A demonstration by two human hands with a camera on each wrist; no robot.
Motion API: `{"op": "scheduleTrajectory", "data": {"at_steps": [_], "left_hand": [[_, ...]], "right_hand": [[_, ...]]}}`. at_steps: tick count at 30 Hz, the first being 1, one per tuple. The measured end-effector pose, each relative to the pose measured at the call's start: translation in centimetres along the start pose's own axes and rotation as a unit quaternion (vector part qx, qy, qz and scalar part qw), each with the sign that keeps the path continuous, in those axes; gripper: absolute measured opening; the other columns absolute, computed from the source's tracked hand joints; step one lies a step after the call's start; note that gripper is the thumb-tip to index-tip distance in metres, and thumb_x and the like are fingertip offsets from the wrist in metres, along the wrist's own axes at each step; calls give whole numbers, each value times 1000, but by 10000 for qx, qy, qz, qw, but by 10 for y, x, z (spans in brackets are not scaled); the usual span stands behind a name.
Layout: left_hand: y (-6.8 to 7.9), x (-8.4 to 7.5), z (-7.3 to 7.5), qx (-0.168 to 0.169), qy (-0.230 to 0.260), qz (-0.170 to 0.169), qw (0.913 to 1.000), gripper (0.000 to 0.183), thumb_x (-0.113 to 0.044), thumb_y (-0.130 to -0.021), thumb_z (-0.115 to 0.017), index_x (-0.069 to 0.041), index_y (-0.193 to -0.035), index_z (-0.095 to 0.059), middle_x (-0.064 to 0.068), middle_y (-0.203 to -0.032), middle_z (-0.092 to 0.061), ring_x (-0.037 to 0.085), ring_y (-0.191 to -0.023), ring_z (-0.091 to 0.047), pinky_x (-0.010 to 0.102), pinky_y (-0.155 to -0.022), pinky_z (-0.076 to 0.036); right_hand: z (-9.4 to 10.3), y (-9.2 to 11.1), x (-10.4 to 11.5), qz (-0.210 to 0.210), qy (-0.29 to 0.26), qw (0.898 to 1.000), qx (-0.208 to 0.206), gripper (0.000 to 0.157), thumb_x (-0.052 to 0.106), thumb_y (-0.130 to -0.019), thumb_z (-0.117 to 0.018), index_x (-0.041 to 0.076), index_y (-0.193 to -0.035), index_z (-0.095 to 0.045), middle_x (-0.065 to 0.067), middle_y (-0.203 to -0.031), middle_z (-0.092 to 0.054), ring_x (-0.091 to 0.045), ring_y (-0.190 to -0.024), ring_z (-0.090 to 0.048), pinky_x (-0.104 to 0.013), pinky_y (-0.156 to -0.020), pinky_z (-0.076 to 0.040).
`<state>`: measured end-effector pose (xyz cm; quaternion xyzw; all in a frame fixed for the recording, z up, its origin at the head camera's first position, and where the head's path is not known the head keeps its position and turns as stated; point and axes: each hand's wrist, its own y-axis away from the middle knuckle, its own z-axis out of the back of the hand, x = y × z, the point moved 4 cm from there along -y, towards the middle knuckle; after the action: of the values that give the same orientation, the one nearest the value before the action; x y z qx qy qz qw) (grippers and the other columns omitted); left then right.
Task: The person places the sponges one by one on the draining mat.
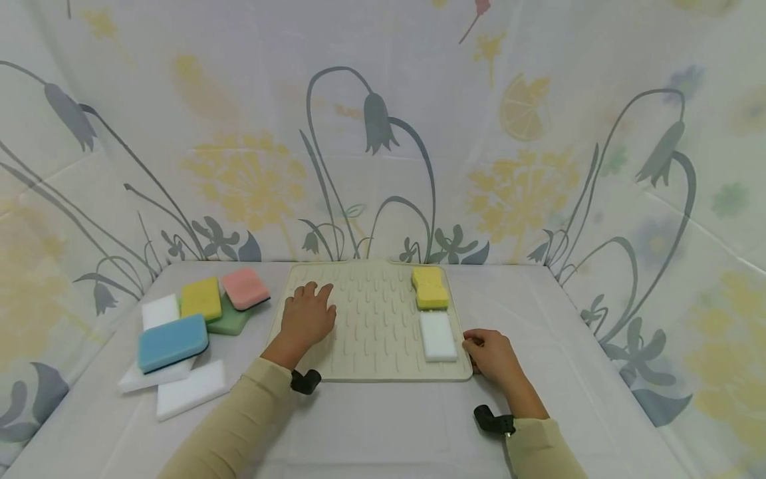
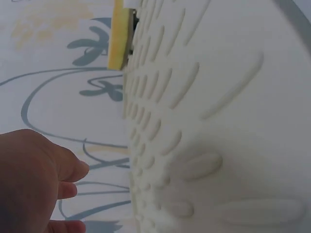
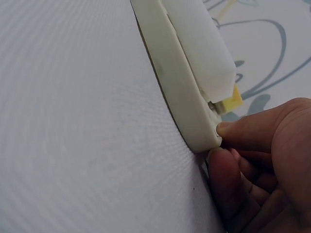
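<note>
A cream ridged mat (image 1: 371,319) lies on the table. On its right side, a yellow sponge (image 1: 430,288) sits behind a white sponge (image 1: 439,337). My right hand (image 1: 493,356) pinches the mat's right edge near the front corner, thumb on top and fingers at the underside in the right wrist view. My left hand (image 1: 307,316) is over the mat's left part, fingers spread and holding nothing. The left wrist view shows that hand (image 2: 34,174) above the ridged surface.
To the left lies a loose pile: a blue sponge (image 1: 173,342), a yellow sponge (image 1: 201,299), a pink sponge (image 1: 245,289), a green sponge (image 1: 230,318) and several white sponges (image 1: 193,389). A flower-printed curtain (image 1: 383,166) hangs behind the table.
</note>
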<state>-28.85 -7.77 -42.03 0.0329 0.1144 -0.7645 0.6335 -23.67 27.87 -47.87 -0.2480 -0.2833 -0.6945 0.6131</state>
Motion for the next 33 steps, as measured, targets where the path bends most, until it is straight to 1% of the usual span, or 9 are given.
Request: {"op": "scheduleTrajectory", "data": {"at_steps": [6, 13, 17, 20, 28, 33], "left_hand": [[-2, 23, 8, 110, -52, 280, 9995, 51, -31, -98, -49, -11, -145, -41, 24, -145, -39, 45, -131, -37, 61, -98, -37], [-2, 49, 15, -53, -31, 405, 9992, 50, -28, -97, -48, -8, -144, -42, 28, -142, -38, 49, -127, -38, 60, -91, -38], [-3, 61, 19, -41, 18, 549, 9985, 50, -26, -97, -46, -7, -143, -41, 29, -143, -36, 49, -129, -35, 62, -91, -35], [-4, 69, 21, 5, 84, 649, 9979, 51, -26, -97, -45, -6, -144, -39, 30, -145, -33, 50, -131, -31, 64, -94, -33], [-7, 86, 24, -12, 131, 801, 9967, 51, -24, -97, -43, -5, -144, -38, 33, -145, -30, 52, -130, -28, 68, -95, -31], [-9, 96, 24, -103, 108, 848, 9963, 49, -22, -96, -43, -3, -141, -40, 33, -139, -34, 54, -125, -32, 68, -92, -32]], "right_hand": [[0, 0, 1, -5, -38, 10000, 5, 34, 19, -94, -59, 1, -122, -64, -10, -101, -69, -13, -71, -60, -27, -55, -51], [1, 1, 2, 11, -54, 10000, -6, 34, 18, -94, -59, 1, -122, -64, -10, -101, -68, -13, -73, -60, -27, -55, -52], [1, 1, 2, 15, -10, 10000, -19, 33, 18, -94, -59, 1, -122, -65, -10, -100, -69, -14, -74, -60, -27, -55, -51], [1, 1, 1, 4, 20, 10000, -28, 33, 18, -94, -59, 1, -121, -65, -10, -100, -69, -14, -74, -60, -26, -56, -50], [1, 1, 1, 7, -38, 10000, -32, 33, 18, -94, -59, 1, -121, -65, -10, -100, -69, -14, -73, -60, -27, -55, -50], [1, 1, 2, 18, -12, 10000, -31, 33, 18, -93, -58, 0, -121, -65, -10, -99, -69, -14, -73, -59, -27, -55, -50]]}}
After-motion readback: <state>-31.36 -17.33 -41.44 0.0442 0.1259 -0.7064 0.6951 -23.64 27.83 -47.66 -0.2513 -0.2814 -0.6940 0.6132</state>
